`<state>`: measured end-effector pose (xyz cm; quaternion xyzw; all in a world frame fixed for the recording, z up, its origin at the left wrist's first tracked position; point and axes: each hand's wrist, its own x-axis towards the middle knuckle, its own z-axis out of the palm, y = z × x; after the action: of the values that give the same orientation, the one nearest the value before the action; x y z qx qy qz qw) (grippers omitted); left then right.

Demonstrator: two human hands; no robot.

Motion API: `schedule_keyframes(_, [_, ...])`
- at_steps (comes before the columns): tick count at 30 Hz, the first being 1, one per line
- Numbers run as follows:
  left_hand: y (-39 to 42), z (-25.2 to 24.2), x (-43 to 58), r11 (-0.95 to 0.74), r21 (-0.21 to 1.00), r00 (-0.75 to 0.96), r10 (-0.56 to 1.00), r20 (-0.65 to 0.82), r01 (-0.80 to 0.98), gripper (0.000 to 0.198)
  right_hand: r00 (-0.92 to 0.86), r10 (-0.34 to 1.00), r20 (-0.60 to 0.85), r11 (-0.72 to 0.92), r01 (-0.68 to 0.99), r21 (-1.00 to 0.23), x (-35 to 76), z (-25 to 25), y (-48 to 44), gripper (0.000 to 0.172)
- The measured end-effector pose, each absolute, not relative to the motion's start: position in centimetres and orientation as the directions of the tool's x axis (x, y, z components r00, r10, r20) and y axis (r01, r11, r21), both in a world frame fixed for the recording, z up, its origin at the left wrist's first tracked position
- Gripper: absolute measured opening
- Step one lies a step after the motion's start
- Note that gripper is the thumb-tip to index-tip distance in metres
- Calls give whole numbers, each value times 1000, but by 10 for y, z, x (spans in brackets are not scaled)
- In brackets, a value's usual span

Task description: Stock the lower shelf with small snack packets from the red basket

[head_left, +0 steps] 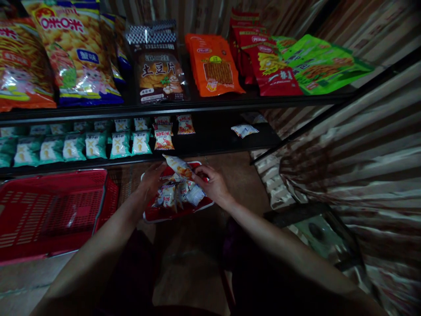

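Snack packet [179, 166] is over the small red basket [180, 214], lower right end pinched in your right hand [214, 183]. Your left hand [151, 179] is at the basket's left side; fingers too dark, can't tell if it grips. More small packets [169, 196] lie in the basket, near the lower shelf [210, 136].

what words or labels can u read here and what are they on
"咪咪": yellow-and-blue bag
"蟹味": same bag, blue label
"土豆片": dark brown bag
Too small or blurred: small packet in the right hand, basket packets, teal packets, other small print
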<state>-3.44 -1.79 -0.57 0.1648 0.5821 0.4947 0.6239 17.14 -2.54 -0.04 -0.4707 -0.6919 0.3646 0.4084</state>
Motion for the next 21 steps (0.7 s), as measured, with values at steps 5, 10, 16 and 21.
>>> schedule_keyframes(5, [-12, 1, -33, 465, 660, -62, 789, -611, -590, 6, -443, 802, 400, 595, 527, -607, 175, 7, -32, 9])
schedule_keyframes(10, [-11, 8, -30, 434, 619, -70, 781, -621, -655, 16, -580, 728, 366, 681, 548, -485, 173, 9, -36, 16])
schedule_keyframes(16, [-10, -1, -34, 377, 640, -149, 776, -613, -670, 10, -622, 718, 312, 681, 536, -499, 168, 4, -42, 17])
schedule_keyframes(21, [-10, -3, -36, 362, 646, -171, 773, -611, -672, 10, -636, 720, 277, 675, 551, -490, 165, 1, -46, 20])
